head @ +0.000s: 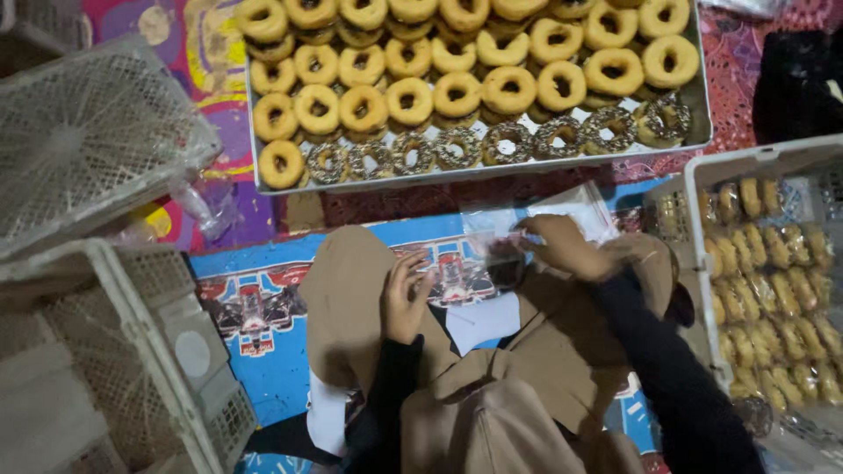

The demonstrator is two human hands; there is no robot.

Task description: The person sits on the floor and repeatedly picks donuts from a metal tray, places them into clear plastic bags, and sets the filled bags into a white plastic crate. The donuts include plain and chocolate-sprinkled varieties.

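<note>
Both hands work a clear, thin plastic bag (492, 250) held over the lap, just below the long metal tray of ring doughnuts (702, 132). The right hand (566, 246) pinches the bag's far edge; the left hand (404, 298) is half-curled with fingers spread, near the bag, though whether it touches is hard to tell. To do this well, keep the film taut between the hands. The bag seems to lie with its long axis left to right, its opening unclear.

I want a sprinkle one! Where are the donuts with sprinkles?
In the head view, the sprinkled donuts line the near edge of the metal tray, up top, just beyond the right hand holding the clear bag.
</note>
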